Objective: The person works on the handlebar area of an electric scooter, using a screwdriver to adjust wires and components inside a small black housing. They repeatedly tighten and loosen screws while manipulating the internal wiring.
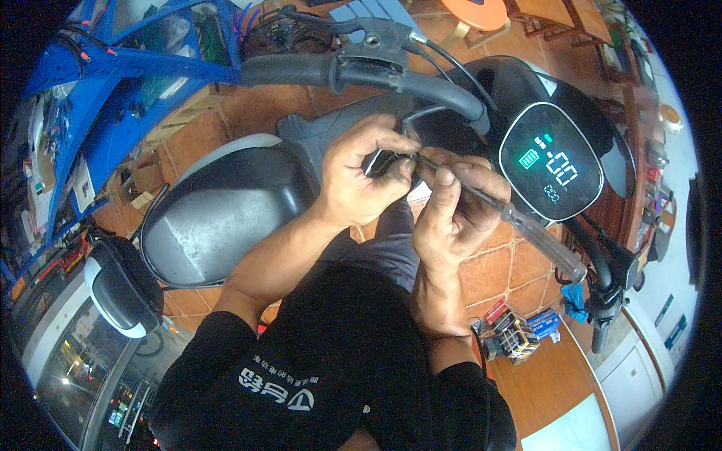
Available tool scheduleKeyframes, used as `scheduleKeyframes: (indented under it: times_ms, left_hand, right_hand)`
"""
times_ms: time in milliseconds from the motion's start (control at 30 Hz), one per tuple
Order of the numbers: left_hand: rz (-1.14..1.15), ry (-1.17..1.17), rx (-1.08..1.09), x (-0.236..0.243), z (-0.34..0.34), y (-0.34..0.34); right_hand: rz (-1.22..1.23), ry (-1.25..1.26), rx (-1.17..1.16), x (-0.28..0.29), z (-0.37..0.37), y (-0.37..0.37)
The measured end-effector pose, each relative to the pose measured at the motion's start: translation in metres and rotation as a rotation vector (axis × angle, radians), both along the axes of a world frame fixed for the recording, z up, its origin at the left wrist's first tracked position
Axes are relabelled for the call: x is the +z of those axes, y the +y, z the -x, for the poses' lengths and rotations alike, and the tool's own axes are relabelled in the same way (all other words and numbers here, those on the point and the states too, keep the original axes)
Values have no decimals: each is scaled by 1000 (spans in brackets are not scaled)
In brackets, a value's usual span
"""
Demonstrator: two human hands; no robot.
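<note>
My left hand (353,173) is closed on a small black part (376,164) with its thumb and forefinger, above the scooter's front. My right hand (459,207) is closed around a screwdriver (545,240), whose clear handle sticks out to the lower right and whose shaft runs toward the part at my left fingertips; the tip is hidden by my fingers. Just right of my hands is the lit dashboard display (549,161). A black cable (417,114) curves down behind my hands. The handlebar (432,90) with its brake assembly (372,52) is beyond them.
The black scooter seat (210,218) lies left, near blue metal shelving (120,68). An orange stool (477,11) stands at the back. A wooden table (564,383) with boxes (511,334) is at lower right. The other handlebar grip (600,334) hangs at right over the tiled floor (489,274).
</note>
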State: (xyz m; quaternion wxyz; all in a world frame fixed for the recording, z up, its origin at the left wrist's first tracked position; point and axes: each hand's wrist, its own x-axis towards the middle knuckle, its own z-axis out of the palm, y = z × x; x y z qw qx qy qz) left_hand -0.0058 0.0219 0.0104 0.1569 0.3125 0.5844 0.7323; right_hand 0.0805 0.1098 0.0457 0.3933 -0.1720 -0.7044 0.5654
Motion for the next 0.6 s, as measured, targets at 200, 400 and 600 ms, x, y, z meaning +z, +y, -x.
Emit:
scheduleKeyframes:
  times_ms: [200, 400, 600]
  left_hand:
    - [-36, -49, 14, 2, 0, 2]
    - [-51, -210, -20, 7, -1, 3]
    - [-27, -224, 1, 12, -4, 1]
  right_hand:
    - [118, 23, 46, 3, 1, 2]
    - [338, 211, -2, 5, 9, -3]
    - [313, 212, 28, 3, 7, -3]
